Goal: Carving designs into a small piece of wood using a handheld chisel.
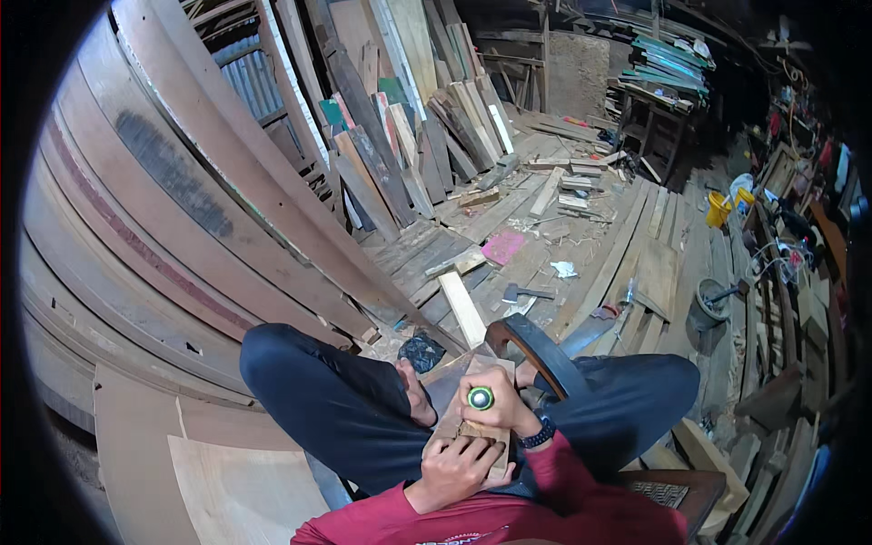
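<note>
Head view, seated worker in a timber workshop. I see the right hand [493, 400] wrapped tight around a tool with a green round handle end [480, 398]; only that end faces the camera, so I cannot tell what kind of tool it is. A dark wristband [540, 434] sits on the same wrist. The tool stands upright on a small wooden block [476, 427] that rests in the lap, between the knees in dark trousers [336, 400]. My left hand [461, 470] clamps the near end of that block, fingers curled over its edge and closed on the wood. Just beyond the block a curved dark wooden piece [536, 350] arcs over the right thigh. A bare foot [420, 395] lies beside the block on the left. On the plank floor ahead lie a pale short board [462, 307], a hammer [522, 292] and a pink sheet [502, 245]. Long planks [363, 173] lean against the wall at left; a yellow bucket [718, 209] stands well apart at right.
</note>
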Demonstrator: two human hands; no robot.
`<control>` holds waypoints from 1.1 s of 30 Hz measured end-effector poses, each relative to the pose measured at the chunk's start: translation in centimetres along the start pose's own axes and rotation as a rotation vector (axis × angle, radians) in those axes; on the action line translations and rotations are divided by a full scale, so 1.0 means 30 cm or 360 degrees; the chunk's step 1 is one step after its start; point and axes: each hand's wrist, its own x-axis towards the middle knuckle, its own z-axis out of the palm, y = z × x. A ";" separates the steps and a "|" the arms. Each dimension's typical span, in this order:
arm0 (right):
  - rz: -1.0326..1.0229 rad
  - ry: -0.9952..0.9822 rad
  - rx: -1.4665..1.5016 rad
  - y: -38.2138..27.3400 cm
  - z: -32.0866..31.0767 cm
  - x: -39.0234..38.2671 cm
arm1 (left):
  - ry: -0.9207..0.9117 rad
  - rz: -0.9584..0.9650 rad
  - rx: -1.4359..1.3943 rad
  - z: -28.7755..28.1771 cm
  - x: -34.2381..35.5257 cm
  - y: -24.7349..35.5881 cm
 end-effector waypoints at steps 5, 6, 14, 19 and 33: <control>0.0103 -0.0005 -0.0344 0.022 0.006 0.004 | 0.0001 0.0026 -0.0016 0.005 -0.008 0.009; 0.0033 -0.0012 -0.0218 0.009 0.013 0.007 | -0.0030 0.0000 -0.0015 0.004 -0.015 -0.004; 0.0109 0.0005 -0.0180 0.025 -0.010 -0.013 | -0.0003 0.0033 0.0009 0.011 -0.009 0.014; 0.0044 -0.0169 -0.0035 -0.032 -0.050 0.003 | 0.0012 0.0006 -0.0032 0.005 -0.003 0.007; 0.0003 -0.0012 -0.0329 0.026 0.000 0.007 | 0.0026 0.0064 -0.0004 0.007 -0.010 0.001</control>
